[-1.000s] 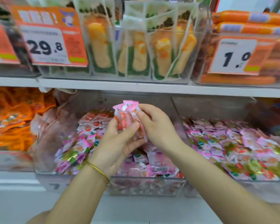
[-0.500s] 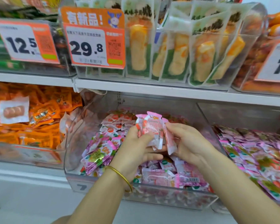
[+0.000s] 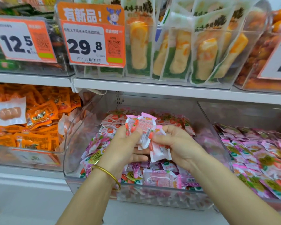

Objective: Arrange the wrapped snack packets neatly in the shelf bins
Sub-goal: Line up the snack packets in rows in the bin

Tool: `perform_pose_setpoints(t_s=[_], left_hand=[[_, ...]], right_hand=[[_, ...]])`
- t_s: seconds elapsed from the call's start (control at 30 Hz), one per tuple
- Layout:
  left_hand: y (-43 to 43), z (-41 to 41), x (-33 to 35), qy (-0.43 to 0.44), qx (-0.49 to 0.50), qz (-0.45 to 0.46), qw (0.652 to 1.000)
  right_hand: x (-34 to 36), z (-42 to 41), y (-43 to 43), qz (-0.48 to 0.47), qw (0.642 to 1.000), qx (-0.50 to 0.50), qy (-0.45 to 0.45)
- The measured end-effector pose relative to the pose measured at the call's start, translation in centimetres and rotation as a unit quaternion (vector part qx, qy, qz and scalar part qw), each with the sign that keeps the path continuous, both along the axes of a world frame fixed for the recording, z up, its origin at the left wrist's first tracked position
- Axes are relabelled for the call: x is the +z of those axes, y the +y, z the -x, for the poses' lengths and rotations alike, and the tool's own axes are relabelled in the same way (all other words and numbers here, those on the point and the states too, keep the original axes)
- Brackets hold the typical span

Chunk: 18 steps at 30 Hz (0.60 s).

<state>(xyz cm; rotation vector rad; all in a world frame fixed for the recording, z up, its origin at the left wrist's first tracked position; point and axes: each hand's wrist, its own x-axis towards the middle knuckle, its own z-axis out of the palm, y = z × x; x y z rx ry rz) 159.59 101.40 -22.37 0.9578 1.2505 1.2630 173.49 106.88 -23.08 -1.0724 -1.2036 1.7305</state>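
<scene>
Above the middle clear bin [image 3: 104,184] my left hand [image 3: 122,146] grips a stack of pink and white strawberry snack packets [image 3: 142,125], thumb across their front. My right hand [image 3: 180,145] pinches a lower packet [image 3: 160,151] of the same kind against the stack. The bin under both hands holds a loose heap of pink packets [image 3: 161,177], with a tidier row of strawberry packets [image 3: 117,119] at its back.
A second bin of pink packets [image 3: 258,151] lies to the right, a bin of orange packets [image 3: 39,127] to the left. The white shelf edge [image 3: 152,90] overhead carries bins of tall pouches [image 3: 177,51] and price tags [image 3: 91,44].
The camera has turned left and come closer. Both hands have sunk a little toward the bin. The right hand now pinches a packet lower in the stack.
</scene>
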Motion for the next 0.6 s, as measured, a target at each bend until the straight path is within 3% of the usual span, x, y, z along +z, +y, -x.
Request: perform_pose_setpoints(t_s=[0.13,0.37,0.6], left_hand=[[0.2,0.0,-0.4,0.040,0.007,-0.020,0.999],[1.0,2.2,0.2,0.032,0.143,-0.072,0.987],[2.2,1.1,0.4,-0.095,0.119,-0.011,0.988]], right_hand=[[-0.2,0.5,-0.2,-0.064,0.995,-0.054,-0.062],[0.4,-1.4,2.6,-0.109,0.975,-0.161,-0.109],[1.6,-2.4,6.5,-0.146,0.932,-0.223,-0.244]])
